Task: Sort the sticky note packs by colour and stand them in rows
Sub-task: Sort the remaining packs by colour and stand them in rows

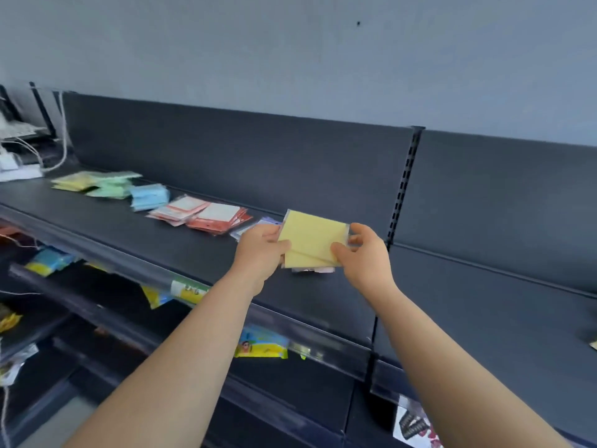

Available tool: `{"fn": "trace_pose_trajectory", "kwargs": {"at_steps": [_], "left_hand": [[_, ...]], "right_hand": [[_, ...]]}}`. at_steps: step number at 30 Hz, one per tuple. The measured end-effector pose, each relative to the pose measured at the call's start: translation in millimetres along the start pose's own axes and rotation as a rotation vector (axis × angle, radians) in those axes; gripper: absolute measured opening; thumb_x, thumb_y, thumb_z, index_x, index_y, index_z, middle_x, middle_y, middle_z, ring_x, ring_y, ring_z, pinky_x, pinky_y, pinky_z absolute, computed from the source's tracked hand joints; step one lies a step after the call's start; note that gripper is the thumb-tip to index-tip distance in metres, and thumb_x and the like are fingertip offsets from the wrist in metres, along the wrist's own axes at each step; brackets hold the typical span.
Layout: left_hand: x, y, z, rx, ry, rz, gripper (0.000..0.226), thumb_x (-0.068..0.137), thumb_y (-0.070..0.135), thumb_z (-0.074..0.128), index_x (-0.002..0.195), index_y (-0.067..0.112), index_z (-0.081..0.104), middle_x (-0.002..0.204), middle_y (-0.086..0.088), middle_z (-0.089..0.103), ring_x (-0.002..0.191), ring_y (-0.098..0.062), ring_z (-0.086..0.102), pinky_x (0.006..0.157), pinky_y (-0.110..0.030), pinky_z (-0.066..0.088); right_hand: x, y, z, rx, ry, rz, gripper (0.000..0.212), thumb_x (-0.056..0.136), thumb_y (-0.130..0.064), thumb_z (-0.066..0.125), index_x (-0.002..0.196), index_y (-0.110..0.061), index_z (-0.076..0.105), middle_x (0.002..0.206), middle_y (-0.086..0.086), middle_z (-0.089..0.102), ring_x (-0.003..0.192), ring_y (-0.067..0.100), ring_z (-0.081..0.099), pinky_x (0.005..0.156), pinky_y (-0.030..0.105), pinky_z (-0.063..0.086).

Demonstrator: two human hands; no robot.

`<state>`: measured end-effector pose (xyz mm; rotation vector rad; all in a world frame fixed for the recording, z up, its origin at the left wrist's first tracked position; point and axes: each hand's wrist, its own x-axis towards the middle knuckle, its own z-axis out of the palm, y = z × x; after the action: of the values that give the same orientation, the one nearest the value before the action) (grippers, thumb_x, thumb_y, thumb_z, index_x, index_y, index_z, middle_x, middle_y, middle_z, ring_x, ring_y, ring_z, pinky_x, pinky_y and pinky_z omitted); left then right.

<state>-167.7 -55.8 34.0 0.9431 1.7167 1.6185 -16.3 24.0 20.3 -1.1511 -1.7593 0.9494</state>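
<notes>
Both my hands hold one yellow sticky note pack [310,238] just above the dark shelf [161,234]. My left hand [262,250] pinches its left edge, and my right hand [361,250] pinches its right edge. Under the pack a few more packs [311,270] peek out. Loose packs lie flat along the shelf to the left: purple [255,227], red and white [206,216], blue [149,196], green [111,187] and yellow [72,182]. None of them stands upright.
A slotted upright post [403,185] splits the dark back panel just right of my hands. Cables and a white power strip [19,169] sit at the far left end. Lower shelves hold coloured packets [261,345].
</notes>
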Motion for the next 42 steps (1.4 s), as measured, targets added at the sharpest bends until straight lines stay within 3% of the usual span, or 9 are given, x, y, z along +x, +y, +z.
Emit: {"fn": "trace_pose_trajectory", "kwargs": {"at_steps": [3,8,14,25,27,31,35,39,42], "left_hand": [[12.4,-1.2,-51.7,0.047,0.025,0.015,0.019,0.087,-0.007,0.056,0.086,0.008,0.068,0.075,0.009,0.072,0.066,-0.01,0.065,0.063,-0.026,0.051],[38.1,-1.7,-169.2,0.136,0.053,-0.013,0.028,0.086,0.002,0.066,0.113,0.009,0.065,0.11,-0.005,0.069,0.094,-0.02,0.066,0.086,-0.039,0.056],[68.6,0.2,-269.5,0.162,0.106,-0.008,0.023,0.087,0.0,0.064,0.104,0.015,0.064,0.104,-0.003,0.07,0.094,-0.02,0.067,0.08,-0.034,0.057],[161.2,-23.0,-376.8,0.139,0.22,-0.035,0.05,0.081,0.004,0.074,0.127,0.01,0.056,0.113,-0.002,0.067,0.1,-0.019,0.066,0.091,-0.04,0.055],[182.1,-24.6,-390.8,0.143,0.23,-0.02,0.048,0.082,0.0,0.071,0.126,0.012,0.056,0.106,0.004,0.067,0.098,-0.016,0.065,0.089,-0.036,0.055],[218.0,-27.2,-421.2,0.127,0.273,0.004,0.04,0.087,0.003,0.068,0.124,0.013,0.057,0.105,0.007,0.063,0.091,-0.011,0.063,0.085,-0.031,0.054],[253.7,-30.4,-456.3,0.101,0.341,0.03,0.018,0.093,0.008,0.06,0.086,0.024,0.065,0.087,0.003,0.066,0.08,-0.019,0.063,0.088,-0.041,0.055],[293.5,-32.3,-497.8,0.1,0.375,0.036,0.024,0.092,0.003,0.058,0.084,0.025,0.063,0.087,0.005,0.069,0.076,-0.02,0.067,0.083,-0.041,0.057],[327.6,-34.3,-531.5,0.122,0.359,0.045,0.015,0.092,0.005,0.06,0.091,0.02,0.066,0.096,-0.002,0.071,0.078,-0.019,0.069,0.082,-0.04,0.058]], "right_hand": [[2.4,-22.4,48.2,0.012,-0.04,0.003,0.05,0.089,-0.019,0.061,0.136,-0.015,0.045,0.12,0.0,0.057,0.104,0.023,0.06,0.082,0.034,0.051],[3.2,-77.8,154.2,0.012,-0.106,-0.02,0.045,0.091,-0.02,0.062,0.133,-0.012,0.048,0.12,0.002,0.056,0.096,0.02,0.057,0.065,0.027,0.048],[9.1,-125.2,249.4,0.031,-0.19,-0.046,0.053,0.09,-0.024,0.066,0.137,-0.01,0.045,0.117,0.002,0.056,0.101,0.02,0.058,0.075,0.028,0.045],[76.0,-172.4,376.8,0.036,-0.311,-0.091,0.068,0.085,-0.022,0.07,0.145,-0.021,0.036,0.125,0.002,0.053,0.095,0.015,0.055,0.065,0.018,0.044],[95.3,-179.1,397.8,0.024,-0.331,-0.106,0.067,0.085,-0.022,0.07,0.144,-0.022,0.037,0.126,0.004,0.053,0.097,0.016,0.054,0.058,0.011,0.043],[129.3,-195.1,443.3,-0.038,-0.362,-0.14,0.059,0.085,-0.024,0.069,0.139,-0.018,0.047,0.125,0.004,0.057,0.102,0.019,0.056,0.083,0.028,0.046],[152.5,-213.5,487.9,-0.084,-0.406,-0.184,0.052,0.086,-0.019,0.066,0.135,-0.014,0.049,0.106,0.001,0.057,0.089,0.018,0.056,0.075,0.027,0.044],[171.1,-232.4,529.0,-0.103,-0.433,-0.198,0.056,0.084,-0.024,0.069,0.136,-0.018,0.049,0.121,-0.001,0.055,0.095,0.018,0.058,0.065,0.024,0.045],[185.7,-250.0,562.9,-0.143,-0.437,-0.233,0.056,0.083,-0.026,0.072,0.134,-0.016,0.051,0.123,0.0,0.055,0.103,0.017,0.057,0.079,0.026,0.047]]}}
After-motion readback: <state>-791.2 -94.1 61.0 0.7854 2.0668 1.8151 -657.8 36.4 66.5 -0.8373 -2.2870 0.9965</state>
